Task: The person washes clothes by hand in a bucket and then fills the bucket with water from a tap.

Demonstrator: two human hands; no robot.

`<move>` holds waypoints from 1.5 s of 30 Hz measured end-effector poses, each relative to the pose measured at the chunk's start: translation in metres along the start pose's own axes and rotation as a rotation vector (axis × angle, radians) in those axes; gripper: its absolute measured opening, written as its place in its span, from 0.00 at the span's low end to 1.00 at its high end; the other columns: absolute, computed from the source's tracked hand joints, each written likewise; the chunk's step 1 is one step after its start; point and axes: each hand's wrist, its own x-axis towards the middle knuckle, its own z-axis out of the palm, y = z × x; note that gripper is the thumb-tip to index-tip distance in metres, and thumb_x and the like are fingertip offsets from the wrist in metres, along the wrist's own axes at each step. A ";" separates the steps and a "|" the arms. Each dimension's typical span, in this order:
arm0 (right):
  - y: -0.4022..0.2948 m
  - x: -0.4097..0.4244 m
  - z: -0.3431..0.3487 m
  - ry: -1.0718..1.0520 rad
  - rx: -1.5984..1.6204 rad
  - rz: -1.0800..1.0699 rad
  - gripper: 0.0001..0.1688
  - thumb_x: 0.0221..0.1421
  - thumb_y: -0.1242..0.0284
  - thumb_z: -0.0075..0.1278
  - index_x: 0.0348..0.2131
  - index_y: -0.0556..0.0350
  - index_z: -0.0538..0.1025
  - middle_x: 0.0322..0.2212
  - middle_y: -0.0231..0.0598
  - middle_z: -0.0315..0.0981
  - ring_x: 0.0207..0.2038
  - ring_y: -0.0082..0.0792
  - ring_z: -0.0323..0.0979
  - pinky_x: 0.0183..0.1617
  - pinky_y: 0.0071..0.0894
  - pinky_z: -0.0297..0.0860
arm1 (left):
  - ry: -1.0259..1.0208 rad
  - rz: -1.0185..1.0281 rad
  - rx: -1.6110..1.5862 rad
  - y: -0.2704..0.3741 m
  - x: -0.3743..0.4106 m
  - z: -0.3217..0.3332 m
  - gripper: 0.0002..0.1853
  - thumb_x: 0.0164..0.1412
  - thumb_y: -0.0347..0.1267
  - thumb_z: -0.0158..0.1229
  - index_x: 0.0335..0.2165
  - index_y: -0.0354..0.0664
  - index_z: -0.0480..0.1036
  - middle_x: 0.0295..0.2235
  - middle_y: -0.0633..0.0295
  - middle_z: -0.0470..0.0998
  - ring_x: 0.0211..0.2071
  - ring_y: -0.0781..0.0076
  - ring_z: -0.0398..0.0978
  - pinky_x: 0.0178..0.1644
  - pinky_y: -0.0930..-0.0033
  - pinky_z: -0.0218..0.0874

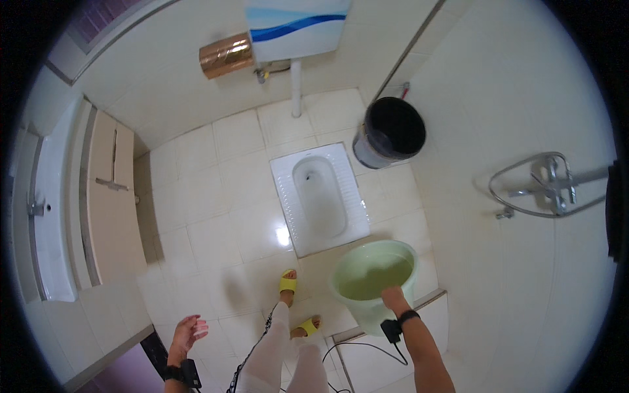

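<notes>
My right hand (393,297) is at the near rim of a pale green plastic bucket (371,314), its fingers curled; whether they grip the rim cannot be made out. Greenish-looking water (376,280) stands in the bucket. On the left, my left hand (189,331) hangs in the air above the tiled floor, fingers apart and holding nothing. A white ceramic squat toilet (322,199) is set in the floor just beyond the bucket.
A dark bucket (395,127) stands by the far right corner. A mixer tap with a hose (553,184) is on the right wall, a sink (54,221) above a cabinet (113,216) at left. Cables hang near my legs; a raised ledge (373,361) lies beside the green bucket.
</notes>
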 end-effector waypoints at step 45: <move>0.479 -0.068 -0.066 0.689 2.218 0.698 0.20 0.42 0.70 0.47 0.29 0.73 0.63 0.20 0.48 0.64 0.17 0.39 0.68 0.20 0.34 0.71 | -0.513 0.374 0.325 -0.082 -0.028 0.782 0.09 0.39 0.22 0.49 0.27 0.38 0.67 0.19 0.67 0.68 0.17 0.80 0.62 0.20 0.79 0.54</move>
